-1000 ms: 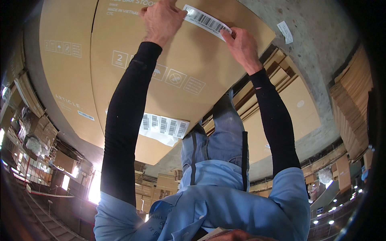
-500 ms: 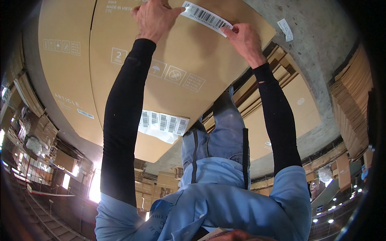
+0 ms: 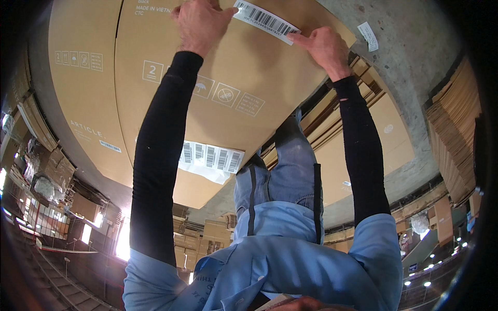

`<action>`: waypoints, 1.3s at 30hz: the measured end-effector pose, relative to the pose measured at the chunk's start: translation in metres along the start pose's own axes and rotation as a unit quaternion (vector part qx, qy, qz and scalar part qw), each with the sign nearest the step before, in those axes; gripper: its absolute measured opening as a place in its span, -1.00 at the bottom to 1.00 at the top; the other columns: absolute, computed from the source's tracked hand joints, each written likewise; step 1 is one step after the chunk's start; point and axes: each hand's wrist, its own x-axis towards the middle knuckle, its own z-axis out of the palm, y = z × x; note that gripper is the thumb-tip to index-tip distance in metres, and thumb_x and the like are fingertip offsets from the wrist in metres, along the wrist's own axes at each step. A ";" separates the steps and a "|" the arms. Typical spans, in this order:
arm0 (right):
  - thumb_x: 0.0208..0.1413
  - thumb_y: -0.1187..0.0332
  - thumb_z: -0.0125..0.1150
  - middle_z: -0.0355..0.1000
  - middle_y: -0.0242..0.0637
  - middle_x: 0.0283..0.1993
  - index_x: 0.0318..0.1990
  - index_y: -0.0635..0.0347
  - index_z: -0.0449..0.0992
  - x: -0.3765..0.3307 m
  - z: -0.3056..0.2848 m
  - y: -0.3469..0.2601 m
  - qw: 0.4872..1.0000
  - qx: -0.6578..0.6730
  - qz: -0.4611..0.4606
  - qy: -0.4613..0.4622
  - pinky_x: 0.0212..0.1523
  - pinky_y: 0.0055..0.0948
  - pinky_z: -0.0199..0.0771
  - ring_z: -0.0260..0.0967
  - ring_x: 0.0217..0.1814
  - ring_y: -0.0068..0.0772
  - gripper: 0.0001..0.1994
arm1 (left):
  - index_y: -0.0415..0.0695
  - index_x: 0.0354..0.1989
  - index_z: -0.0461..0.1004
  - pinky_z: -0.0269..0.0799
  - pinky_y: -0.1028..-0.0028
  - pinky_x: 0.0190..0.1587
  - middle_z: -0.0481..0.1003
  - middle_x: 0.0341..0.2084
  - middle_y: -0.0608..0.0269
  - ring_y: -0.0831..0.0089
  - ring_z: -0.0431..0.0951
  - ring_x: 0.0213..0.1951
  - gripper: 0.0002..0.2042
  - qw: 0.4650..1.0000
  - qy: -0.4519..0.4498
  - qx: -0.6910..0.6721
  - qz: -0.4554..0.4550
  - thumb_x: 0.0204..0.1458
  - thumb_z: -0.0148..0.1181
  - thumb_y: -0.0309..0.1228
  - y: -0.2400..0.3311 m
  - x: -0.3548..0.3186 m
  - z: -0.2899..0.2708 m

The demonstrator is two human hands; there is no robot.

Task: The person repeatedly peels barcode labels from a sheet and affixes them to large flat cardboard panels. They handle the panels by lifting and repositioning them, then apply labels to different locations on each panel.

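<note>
Long black sleeves (image 3: 155, 155) under a light blue shirt (image 3: 290, 259), with blue jeans (image 3: 290, 166).

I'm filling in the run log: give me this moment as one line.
left hand: on left end of white barcode label strip | right hand: fingertips on its right end | strip lies on large brown cardboard box
</note>
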 end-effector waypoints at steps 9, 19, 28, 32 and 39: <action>-0.06 -0.24 0.41 0.49 -0.23 -0.62 -0.60 0.17 0.57 -0.005 0.002 0.018 0.997 0.078 0.002 0.016 -0.42 -0.25 0.48 0.50 -0.52 -0.20 -0.43 | -0.07 -0.11 0.49 -0.29 -0.09 0.49 -0.05 0.50 -0.03 0.03 -0.13 0.51 -0.48 0.944 -0.092 0.070 0.309 0.10 0.12 0.18 0.041 -0.091 0.076; -0.03 -0.10 0.49 0.36 -0.50 -0.66 -0.58 0.21 0.53 -0.004 0.003 0.042 0.935 0.351 0.029 0.048 -0.52 -0.55 0.24 0.25 -0.60 -0.67 -0.49 | -0.06 -0.09 0.54 -0.22 -0.03 0.49 -0.03 0.50 0.02 0.09 -0.06 0.50 -0.41 0.923 -0.063 0.036 0.377 0.08 0.07 0.25 0.000 -0.059 0.070; 0.06 0.05 0.50 0.30 -0.55 -0.66 -0.57 0.16 0.49 0.001 0.015 0.041 0.852 0.515 0.026 0.089 -0.58 -0.64 0.10 0.17 -0.65 -0.74 -0.58 | -0.06 -0.03 0.59 -0.31 -0.08 0.48 -0.04 0.49 -0.04 0.07 -0.09 0.51 -0.34 0.949 -0.028 0.204 0.239 0.06 0.02 0.31 -0.014 -0.040 0.055; 0.13 0.09 0.45 0.32 -0.50 -0.66 -0.52 0.17 0.51 0.006 0.018 0.043 0.810 0.578 0.031 0.097 -0.60 -0.61 0.16 0.24 -0.65 -0.68 -0.62 | -0.07 -0.16 0.57 -0.48 -0.02 0.52 -0.09 0.51 -0.06 0.05 -0.19 0.53 -0.36 0.935 -0.030 0.109 0.336 0.07 -0.02 0.33 0.032 -0.088 0.096; 0.28 0.19 0.27 0.42 -0.34 -0.54 -0.32 0.29 0.52 0.005 0.014 0.034 0.757 0.632 0.075 0.147 -0.43 -0.53 0.45 0.37 -0.53 -0.52 -0.70 | -0.12 -0.31 0.48 -0.35 -0.09 0.52 -0.07 0.49 -0.12 0.04 -0.18 0.53 -0.52 0.914 -0.156 -0.095 0.362 0.04 0.21 0.13 0.048 -0.198 0.076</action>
